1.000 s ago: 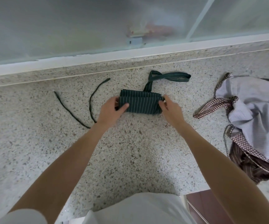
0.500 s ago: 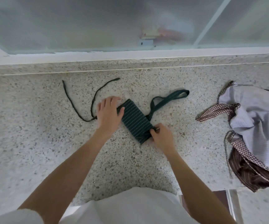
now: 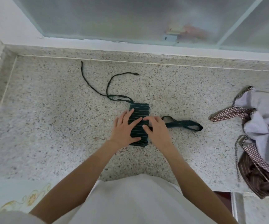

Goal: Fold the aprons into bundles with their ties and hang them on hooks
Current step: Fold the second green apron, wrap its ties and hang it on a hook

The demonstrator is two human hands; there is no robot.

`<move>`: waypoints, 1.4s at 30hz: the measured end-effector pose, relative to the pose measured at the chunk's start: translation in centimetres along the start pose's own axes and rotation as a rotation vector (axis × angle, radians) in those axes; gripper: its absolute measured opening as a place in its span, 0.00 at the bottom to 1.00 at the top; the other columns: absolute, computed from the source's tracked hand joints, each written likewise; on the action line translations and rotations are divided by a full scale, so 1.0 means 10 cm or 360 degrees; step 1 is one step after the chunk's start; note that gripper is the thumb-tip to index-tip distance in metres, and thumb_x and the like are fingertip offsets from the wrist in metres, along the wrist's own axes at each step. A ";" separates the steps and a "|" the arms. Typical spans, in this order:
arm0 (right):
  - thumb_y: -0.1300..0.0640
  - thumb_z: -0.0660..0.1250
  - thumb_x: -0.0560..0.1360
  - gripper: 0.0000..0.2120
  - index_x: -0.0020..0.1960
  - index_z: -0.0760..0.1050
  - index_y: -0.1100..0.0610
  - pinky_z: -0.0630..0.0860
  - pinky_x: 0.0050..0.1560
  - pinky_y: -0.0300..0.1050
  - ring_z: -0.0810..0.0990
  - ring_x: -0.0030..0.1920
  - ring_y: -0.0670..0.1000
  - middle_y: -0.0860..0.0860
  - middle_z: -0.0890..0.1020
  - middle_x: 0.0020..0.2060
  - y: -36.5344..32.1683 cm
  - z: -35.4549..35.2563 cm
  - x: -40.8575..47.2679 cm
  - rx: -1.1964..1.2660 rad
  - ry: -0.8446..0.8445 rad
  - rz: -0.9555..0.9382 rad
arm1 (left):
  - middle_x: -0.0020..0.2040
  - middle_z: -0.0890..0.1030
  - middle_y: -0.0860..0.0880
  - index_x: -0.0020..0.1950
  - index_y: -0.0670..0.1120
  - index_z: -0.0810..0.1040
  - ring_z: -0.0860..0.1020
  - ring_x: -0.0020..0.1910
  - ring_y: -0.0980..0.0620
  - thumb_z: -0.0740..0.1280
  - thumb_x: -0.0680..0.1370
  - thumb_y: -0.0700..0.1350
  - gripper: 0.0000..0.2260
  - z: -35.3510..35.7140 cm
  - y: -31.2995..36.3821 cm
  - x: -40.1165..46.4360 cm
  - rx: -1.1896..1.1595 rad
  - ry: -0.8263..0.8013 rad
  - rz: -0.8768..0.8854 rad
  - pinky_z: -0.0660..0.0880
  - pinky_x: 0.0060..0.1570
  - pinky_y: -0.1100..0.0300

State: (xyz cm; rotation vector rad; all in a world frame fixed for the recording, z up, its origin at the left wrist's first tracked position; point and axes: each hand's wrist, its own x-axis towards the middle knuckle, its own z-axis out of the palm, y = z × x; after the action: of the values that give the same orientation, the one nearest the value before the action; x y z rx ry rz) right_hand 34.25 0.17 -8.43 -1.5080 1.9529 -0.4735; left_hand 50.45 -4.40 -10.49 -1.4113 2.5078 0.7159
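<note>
On the speckled stone counter [image 3: 53, 126], the two thin green ties [image 3: 96, 91] trail away to the left and back from the top of the folded green striped apron [image 3: 139, 110], which lies as a narrow upright packet near the middle of the surface. The ties look limp and light, likely to slide and tangle, so they are best picked up close to where they leave the packet. The left hand [image 3: 125, 129] lies flat on the packet's left side, fingers straight and spread, pressing rather than gripping. The right hand [image 3: 157, 130] rests just beside it on the right edge, fingers gently bent over the cloth; whether it pinches anything cannot be told. The cloth seems soft and springy, apt to unfold once pressure lifts, so one palm should stay down while the ties are wound round the middle. To the right, the wider neck loop [image 3: 184, 124] lies flat, a natural place to hang from. Further right, a heap of other aprons [image 3: 263, 120] waits, well apart.
</note>
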 end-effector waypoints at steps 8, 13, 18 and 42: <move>0.53 0.67 0.75 0.15 0.60 0.69 0.47 0.74 0.52 0.54 0.75 0.50 0.55 0.54 0.74 0.52 0.06 0.16 0.10 -0.0074 -0.0147 0.0188 | 0.55 0.79 0.47 0.68 0.54 0.62 0.80 0.48 0.50 0.71 0.72 0.40 0.29 -0.11 0.09 0.06 -0.1403 0.0037 -0.0530 0.78 0.49 0.54; 0.62 0.67 0.75 0.21 0.62 0.65 0.46 0.77 0.53 0.49 0.77 0.54 0.53 0.56 0.77 0.55 0.06 0.03 0.10 0.0712 -0.0221 0.0151 | 0.53 0.80 0.44 0.63 0.52 0.69 0.80 0.49 0.52 0.69 0.71 0.29 0.27 -0.27 0.11 0.07 -0.2129 0.0076 -0.0555 0.79 0.46 0.59; 0.70 0.71 0.68 0.32 0.66 0.66 0.50 0.76 0.57 0.51 0.74 0.59 0.54 0.55 0.75 0.61 -0.01 -0.10 0.22 0.0689 -0.0173 -0.0060 | 0.57 0.78 0.48 0.67 0.53 0.66 0.76 0.55 0.52 0.73 0.69 0.35 0.31 -0.33 0.05 0.05 -0.1511 0.0359 -0.0350 0.76 0.54 0.55; 0.50 0.74 0.67 0.25 0.60 0.73 0.56 0.60 0.70 0.50 0.76 0.61 0.53 0.50 0.80 0.56 0.40 0.10 -0.02 -0.0498 -0.0001 -0.0637 | 0.59 0.78 0.50 0.62 0.47 0.73 0.76 0.59 0.49 0.75 0.67 0.51 0.26 0.02 -0.23 0.00 -0.0248 0.0246 0.0428 0.65 0.62 0.56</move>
State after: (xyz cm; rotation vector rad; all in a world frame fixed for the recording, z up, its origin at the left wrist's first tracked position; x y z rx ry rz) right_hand 32.01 1.61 -11.65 -2.1152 1.7841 -0.3400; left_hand 52.40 -5.30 -11.43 -1.2298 2.8548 0.8985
